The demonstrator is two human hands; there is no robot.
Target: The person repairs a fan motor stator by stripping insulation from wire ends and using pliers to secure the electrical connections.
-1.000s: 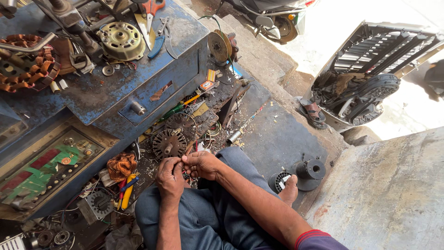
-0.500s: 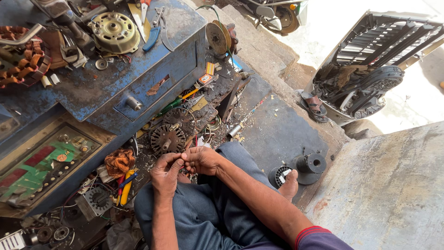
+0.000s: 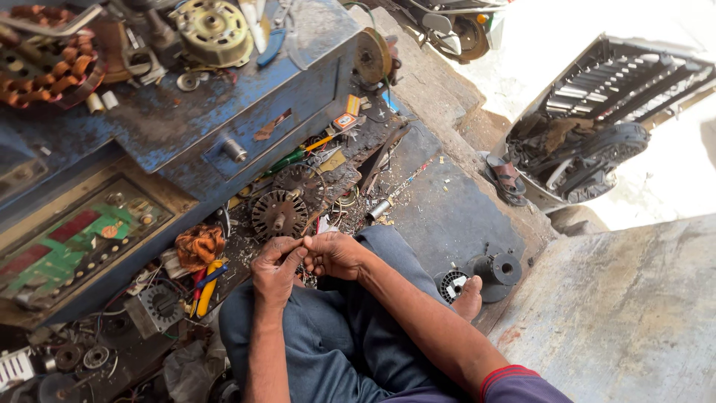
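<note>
Both hands have come together over the lap since a sec ago, left hand [image 3: 274, 267] & right hand [image 3: 333, 254] now pinching smth tiny btwn fingertips, can't tell what, w/ the finned rotor [image 3: 278, 214] just beyond them, so fiddly work's still going imo.

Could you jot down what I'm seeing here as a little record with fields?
Place: cluttered repair spot on the floor
Left hand: fingertips pinched together with the other hand's; what they hold is too small to tell
Right hand: meets the left above the lap
Just ahead: round toothed motor part
Beside it: blue metal box
Near the foot: black spool
</note>
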